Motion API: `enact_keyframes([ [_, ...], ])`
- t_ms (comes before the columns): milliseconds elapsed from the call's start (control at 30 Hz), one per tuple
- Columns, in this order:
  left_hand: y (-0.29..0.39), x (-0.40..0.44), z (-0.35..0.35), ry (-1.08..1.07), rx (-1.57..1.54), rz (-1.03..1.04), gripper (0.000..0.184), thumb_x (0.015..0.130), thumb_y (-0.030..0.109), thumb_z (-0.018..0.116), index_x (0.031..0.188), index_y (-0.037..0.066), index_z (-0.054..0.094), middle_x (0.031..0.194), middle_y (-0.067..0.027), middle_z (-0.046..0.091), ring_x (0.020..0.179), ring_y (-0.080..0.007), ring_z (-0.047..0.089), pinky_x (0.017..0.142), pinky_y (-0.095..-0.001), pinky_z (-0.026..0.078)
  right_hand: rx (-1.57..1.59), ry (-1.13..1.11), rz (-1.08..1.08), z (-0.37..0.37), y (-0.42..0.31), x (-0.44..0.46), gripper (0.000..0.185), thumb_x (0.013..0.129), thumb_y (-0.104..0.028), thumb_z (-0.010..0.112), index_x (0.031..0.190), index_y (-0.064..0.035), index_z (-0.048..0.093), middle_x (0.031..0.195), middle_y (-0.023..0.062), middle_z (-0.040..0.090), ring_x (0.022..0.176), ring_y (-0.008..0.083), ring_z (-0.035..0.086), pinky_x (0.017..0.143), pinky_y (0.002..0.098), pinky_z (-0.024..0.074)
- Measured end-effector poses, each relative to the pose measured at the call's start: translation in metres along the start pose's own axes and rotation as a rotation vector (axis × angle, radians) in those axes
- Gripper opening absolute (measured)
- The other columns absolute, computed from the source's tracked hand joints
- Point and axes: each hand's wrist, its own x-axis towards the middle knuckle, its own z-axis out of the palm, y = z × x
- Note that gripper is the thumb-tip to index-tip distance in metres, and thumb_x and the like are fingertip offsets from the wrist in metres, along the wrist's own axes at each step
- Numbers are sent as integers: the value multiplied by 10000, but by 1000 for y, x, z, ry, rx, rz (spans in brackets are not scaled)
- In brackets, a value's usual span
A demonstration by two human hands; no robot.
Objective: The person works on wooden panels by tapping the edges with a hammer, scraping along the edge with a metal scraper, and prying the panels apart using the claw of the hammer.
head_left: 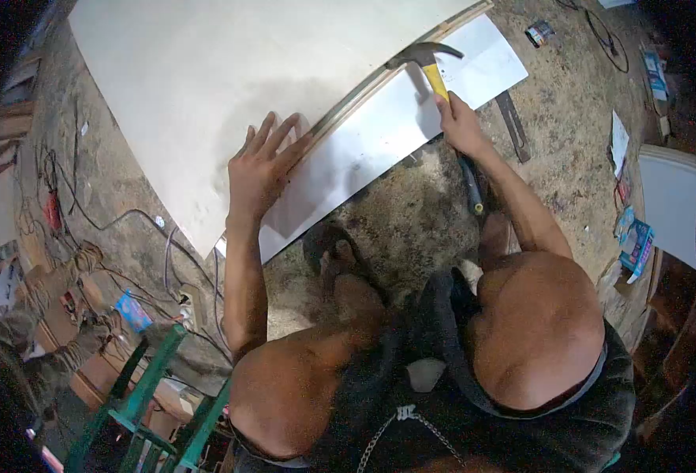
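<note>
My right hand grips a claw hammer by its yellow and dark handle, and the handle's end sticks out below the hand. The hammer's head is at the wood-coloured edge of a large white panel; I cannot tell whether it touches. On that panel, close to the same edge, my left hand lies with fingers spread, holding nothing. Along the near side of the edge runs a lower white board, shiny and partly in shadow.
A flat dark metal bar lies on the stained floor right of the board. Cables and a power strip are at left, above a green stool. A blue packet and a white panel piece are at right.
</note>
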Motion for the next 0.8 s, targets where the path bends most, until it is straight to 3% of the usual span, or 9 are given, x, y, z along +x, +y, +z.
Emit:
enact_keyframes([
  [100, -1, 0, 3, 3, 6, 15, 377, 704, 201, 665, 1069, 292, 626, 1255, 38, 521, 1170, -264, 485, 946, -438, 446, -25, 2, 116, -13, -34, -4, 408, 934, -372, 402, 920, 27, 486, 641, 192, 553, 587, 352, 573, 562, 415, 467],
  [133, 0, -1, 3, 19, 1, 7, 361, 708, 202, 663, 1057, 290, 634, 1244, 33, 530, 1158, -265, 496, 940, -438, 449, -21, 10, 131, -18, -45, -7, 408, 934, -372, 402, 920, 27, 486, 641, 192, 553, 587, 352, 573, 562, 415, 467],
  [200, -2, 1, 5, 34, -9, 4, 345, 711, 202, 661, 1045, 287, 642, 1233, 29, 539, 1146, -267, 507, 934, -437, 452, 353, -54, 275, -27, -61, -8, 443, 931, -408, 441, 1072, 8, 492, 557, -7, 441, 422, 77, 408, 383, 241, 341],
  [300, -1, 5, 2, 124, -45, 19, 345, 681, 196, 684, 1016, 274, 659, 1224, 21, 546, 1119, -269, 530, 923, -437, 457, 474, -33, 276, -25, -55, -6, 435, 924, -402, 463, 1085, 1, 494, 557, -16, 435, 415, 69, 393, 373, 232, 323],
  [367, 1, 4, -3, 131, -84, 3, 342, 662, 199, 690, 998, 263, 671, 1206, 10, 559, 1103, -268, 542, 919, -439, 459, 317, -1, 270, -17, -41, -7, 450, 922, -433, 448, 1063, -11, 516, 555, -9, 441, 440, 69, 414, 400, 227, 344],
  [467, 3, 6, -3, 132, -119, -18, 349, 656, 200, 690, 1000, 258, 671, 1190, -3, 570, 1091, -277, 549, 910, -442, 463, -77, 71, 129, -15, -28, 6, 447, 921, -415, 406, 940, 19, 512, 754, 221, 588, 721, 360, 594, 670, 440, 457],
  [567, 1, 4, 0, 159, -100, -16, 360, 642, 187, 701, 994, 254, 673, 1189, -11, 570, 1082, -283, 555, 910, -439, 462, 133, 5, 132, -27, -40, 2, 523, 929, -451, 389, 1087, 34, 504, 611, 59, 511, 533, 142, 494, 486, 302, 396],
  [667, 2, 4, -1, 137, -122, -35, 374, 625, 175, 719, 989, 250, 675, 1184, -14, 573, 1078, -286, 559, 907, -436, 464, -39, 114, 63, -24, -44, -5, 495, 920, -444, 425, 1099, 11, 506, 572, 20, 477, 509, 96, 466, 467, 263, 378],
  [800, 4, 1, 9, 225, -138, -18, 371, 619, 155, 725, 976, 242, 677, 1182, -15, 574, 1079, -284, 558, 905, -435, 466, -14, 6, 199, -36, -29, 0, 451, 906, -428, 443, 959, 13, 519, 709, 195, 582, 647, 319, 583, 605, 399, 439],
])
